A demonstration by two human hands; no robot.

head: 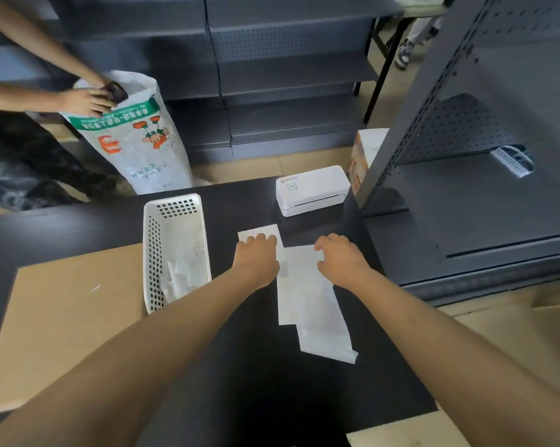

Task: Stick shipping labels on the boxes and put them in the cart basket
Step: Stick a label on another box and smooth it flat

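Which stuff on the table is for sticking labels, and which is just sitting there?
For the job:
label strip
label printer
left hand and right hand, both on the strip

Just there:
white basket with paper scraps
flat cardboard
printed sack

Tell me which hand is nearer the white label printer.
Right. The right hand sits on the label strip just below the white label printer, toward its right end. The left hand lies farther down-left, nearer the white basket.

Tabletop (246,366) was matt black and smooth; labels (307,295) were thin white paper. Basket (149,253) was perforated white plastic, printer (312,190) glossy white plastic. Cardboard sheet (65,321) looked matt brown; shelving (465,124) painted perforated metal.
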